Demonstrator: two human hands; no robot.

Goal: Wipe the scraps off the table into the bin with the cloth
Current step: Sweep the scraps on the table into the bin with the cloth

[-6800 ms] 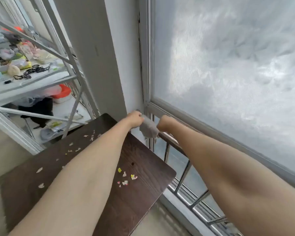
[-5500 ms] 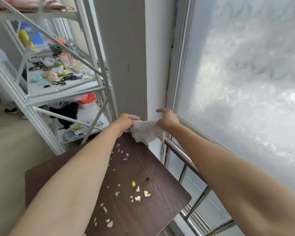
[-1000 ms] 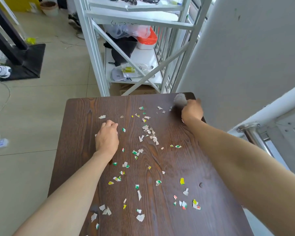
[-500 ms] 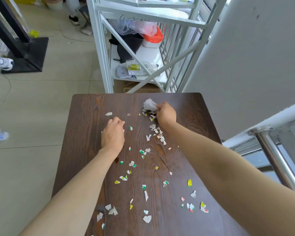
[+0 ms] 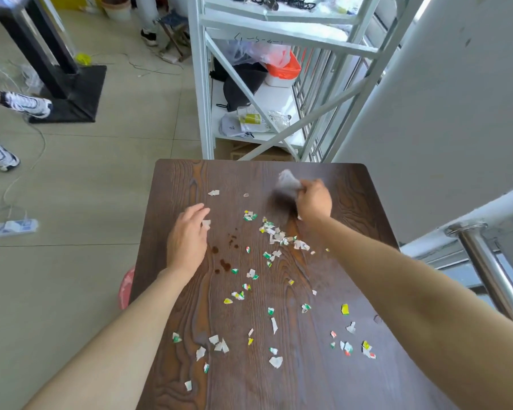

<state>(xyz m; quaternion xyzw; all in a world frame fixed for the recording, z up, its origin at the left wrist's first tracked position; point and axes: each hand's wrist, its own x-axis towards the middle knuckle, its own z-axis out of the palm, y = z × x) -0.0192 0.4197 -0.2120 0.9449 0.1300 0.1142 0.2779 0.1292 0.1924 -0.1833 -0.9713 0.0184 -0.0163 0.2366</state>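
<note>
Cloth swept back rightward.

Dark wood-grain table, multicoloured scraps

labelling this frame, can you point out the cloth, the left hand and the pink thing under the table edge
cloth (image 5: 288, 180), head view, on the blurred bunched top above the fingers
left hand (image 5: 187, 238), head view, on the back of the hand
pink thing (image 5: 125, 287), head view, on its visible curved edge

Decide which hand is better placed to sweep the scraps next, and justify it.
Right. The right hand grips the cloth beside the scraps; the left hand rests flat and empty.
</note>
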